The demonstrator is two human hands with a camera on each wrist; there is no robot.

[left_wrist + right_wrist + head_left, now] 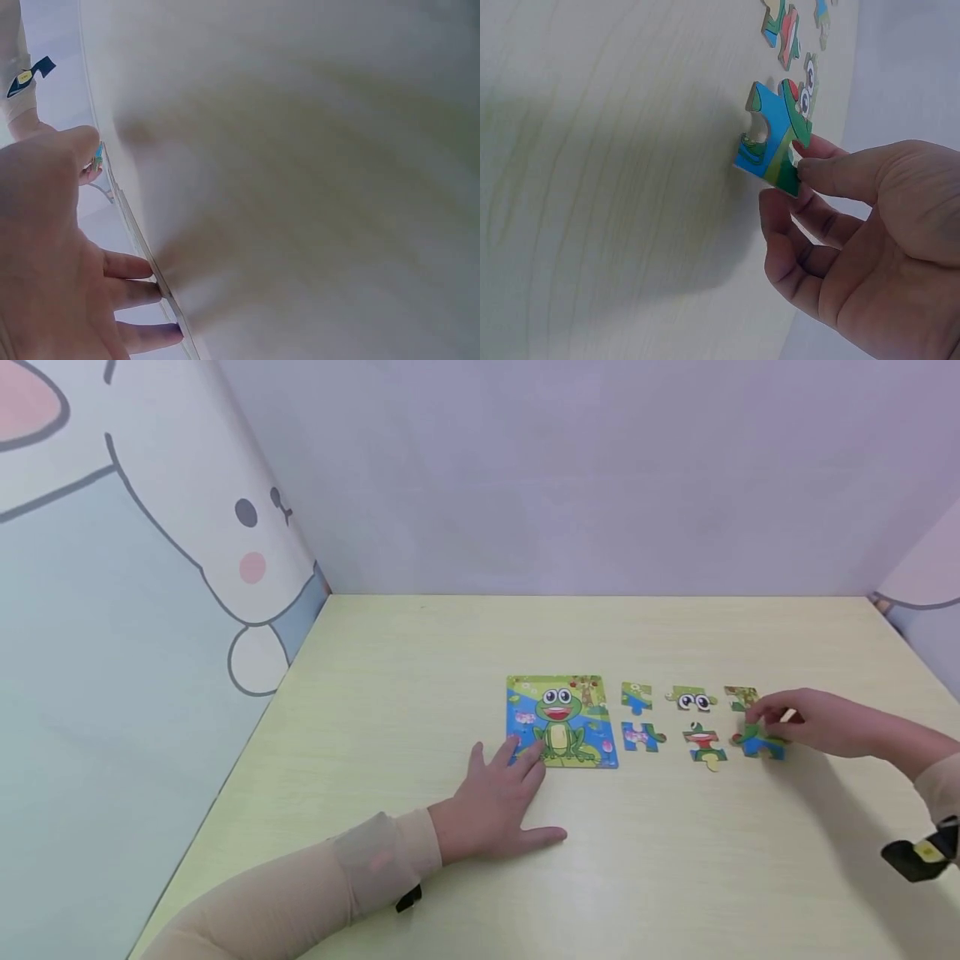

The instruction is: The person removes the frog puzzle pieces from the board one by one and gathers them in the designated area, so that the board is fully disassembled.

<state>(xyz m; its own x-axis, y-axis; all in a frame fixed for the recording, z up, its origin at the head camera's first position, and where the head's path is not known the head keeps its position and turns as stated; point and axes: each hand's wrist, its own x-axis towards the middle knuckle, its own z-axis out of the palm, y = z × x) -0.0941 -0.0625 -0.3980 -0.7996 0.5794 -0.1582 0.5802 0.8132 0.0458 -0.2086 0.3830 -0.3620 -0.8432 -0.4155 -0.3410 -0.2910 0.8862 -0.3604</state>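
Note:
My left hand (pixel 495 802) lies with fingers spread, its fingertips touching the lower left of a frog picture puzzle board (pixel 558 722). In the left wrist view, the fingertips of that left hand (pixel 52 255) meet the board's edge. To the right, my right hand (pixel 828 720) pinches a blue and green puzzle piece (pixel 763 747) between thumb and fingers. The right wrist view shows the held puzzle piece (pixel 776 131) tilted, with a red spot on it. Nearest to it are an eyes piece (pixel 692 701), a red-mouth piece (pixel 703 741) and a tree piece (pixel 738 695).
Two more pieces, a green and blue one (pixel 637 695) and one with pink flowers (pixel 640 737), lie just right of the board. A pale wooden table (pixel 405 677) meets a plain back wall (pixel 555 485). A wall with a cartoon animal (pixel 150 652) stands at left.

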